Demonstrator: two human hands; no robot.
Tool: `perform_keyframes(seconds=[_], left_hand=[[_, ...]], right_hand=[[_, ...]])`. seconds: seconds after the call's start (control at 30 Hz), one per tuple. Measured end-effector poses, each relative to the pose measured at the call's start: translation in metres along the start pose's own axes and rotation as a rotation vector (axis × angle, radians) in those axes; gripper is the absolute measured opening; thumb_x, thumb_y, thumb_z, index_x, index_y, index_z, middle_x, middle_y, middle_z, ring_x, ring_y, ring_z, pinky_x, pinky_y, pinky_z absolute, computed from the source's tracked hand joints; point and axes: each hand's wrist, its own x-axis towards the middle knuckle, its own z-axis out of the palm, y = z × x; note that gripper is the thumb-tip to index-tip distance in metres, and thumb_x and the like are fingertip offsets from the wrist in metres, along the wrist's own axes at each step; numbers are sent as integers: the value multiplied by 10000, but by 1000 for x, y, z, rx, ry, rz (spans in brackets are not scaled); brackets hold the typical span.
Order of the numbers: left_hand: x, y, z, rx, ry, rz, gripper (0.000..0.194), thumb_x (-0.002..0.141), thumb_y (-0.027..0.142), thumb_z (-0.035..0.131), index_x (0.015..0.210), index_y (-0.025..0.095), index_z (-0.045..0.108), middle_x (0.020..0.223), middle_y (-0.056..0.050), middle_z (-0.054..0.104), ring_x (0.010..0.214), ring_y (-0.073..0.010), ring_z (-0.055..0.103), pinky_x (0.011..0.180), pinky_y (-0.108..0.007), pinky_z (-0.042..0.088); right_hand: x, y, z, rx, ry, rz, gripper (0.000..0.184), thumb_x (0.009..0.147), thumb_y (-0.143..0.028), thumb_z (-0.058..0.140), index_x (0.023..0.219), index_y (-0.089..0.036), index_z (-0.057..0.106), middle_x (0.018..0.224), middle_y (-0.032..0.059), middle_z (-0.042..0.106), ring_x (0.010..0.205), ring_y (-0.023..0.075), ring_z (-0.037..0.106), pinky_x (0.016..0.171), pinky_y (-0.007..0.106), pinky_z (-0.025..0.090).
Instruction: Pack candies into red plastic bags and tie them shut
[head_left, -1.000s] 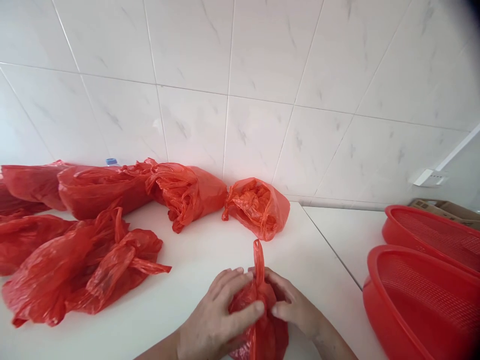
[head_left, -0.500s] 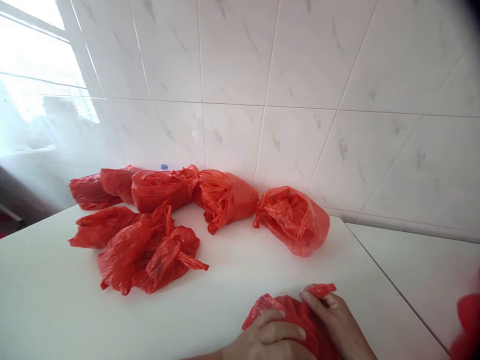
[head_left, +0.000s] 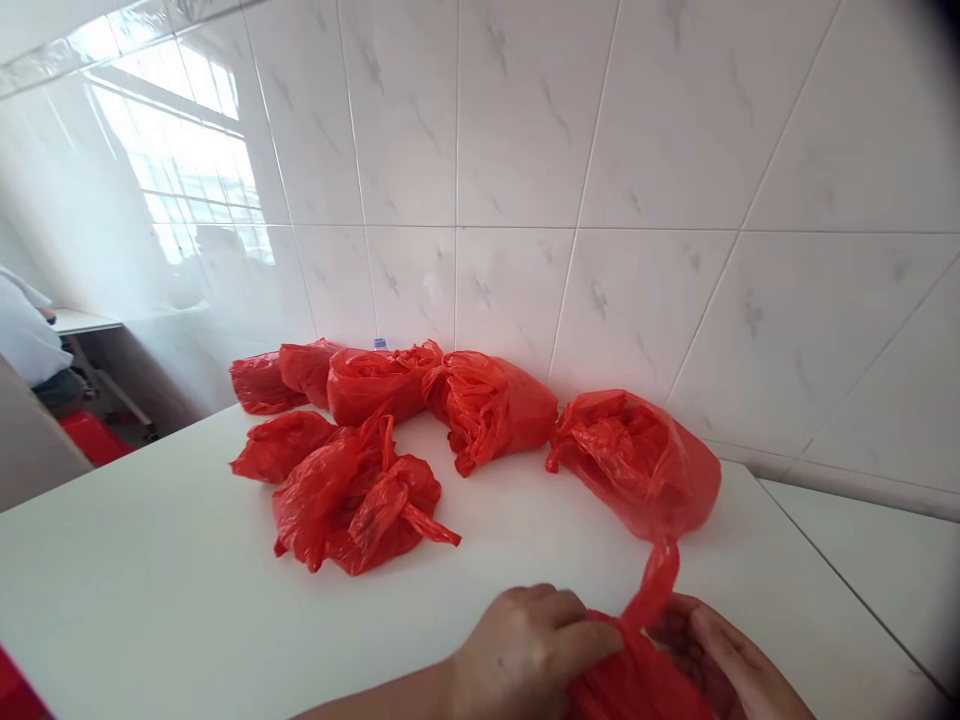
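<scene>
A red plastic bag (head_left: 637,680) lies at the table's near edge, gathered at its top, its lower part cut off by the frame. My left hand (head_left: 529,640) is closed over the bag's left side, knuckles up. On the other side, my right hand (head_left: 739,660) has its fingers curled against the bag, the thumb raised; part of its grip is hidden. One twisted strip of the bag, like a handle (head_left: 658,582), stands up between my hands. Just beyond is another full red plastic bag (head_left: 637,465), resting by the wall.
Several filled red bags (head_left: 487,405) line the tiled wall (head_left: 517,300). Loosely knotted red bags (head_left: 352,505) lie on the white table (head_left: 180,560). A blue bottle cap (head_left: 380,344) shows behind the row. At far left sits a person in white (head_left: 26,325).
My view has turned left, bringing a person into sight. My right hand's pinch on the bag's strip has loosened, and the strip now stands upright. My left hand has shifted its hold.
</scene>
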Motion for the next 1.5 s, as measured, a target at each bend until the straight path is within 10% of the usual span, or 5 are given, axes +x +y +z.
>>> perform_keyframes(seconds=[0.47,0.7,1.0,1.17,1.5], left_hand=[[-68,-85,-154,592,642,-855,415,844,187,453,1254,170,516,1238,-66,537,1162,-309,520,953,-434,445],[-100,-125,-121,571,-8,-940,529,837,360,518,1323,157,479,1471,-178,353,1342,-416,312,1000,-615,322],[-35,-79,-107,387,306,-608,529,852,375,513,1356,277,388,1544,-86,187,1402,-357,200,1032,-556,363],[21,-56,-65,-142,103,-362,558,789,246,607,1318,339,456,1519,-43,270,1340,-301,349,1021,-466,406],[133,-69,19,-1009,-89,-643,639,796,498,606,1371,314,398,1330,-130,529,1143,-303,555,818,-438,506]], right_hand=[[-3,-11,13,-199,36,-59,527,737,-655,590,973,-194,689,909,88,660,939,240,593,872,373,468],[-3,-12,12,-239,-12,-64,509,739,-645,597,971,-197,666,897,72,642,905,219,570,857,366,445],[-7,-18,16,-271,-24,-65,485,764,-628,575,983,-201,645,912,63,640,908,208,564,856,351,440],[-4,-16,15,-240,-34,-90,458,766,-591,598,973,-184,639,889,67,642,886,201,566,828,342,445],[0,-15,9,-158,-129,-118,390,799,-525,608,961,-171,627,874,62,628,835,167,547,801,321,432]])
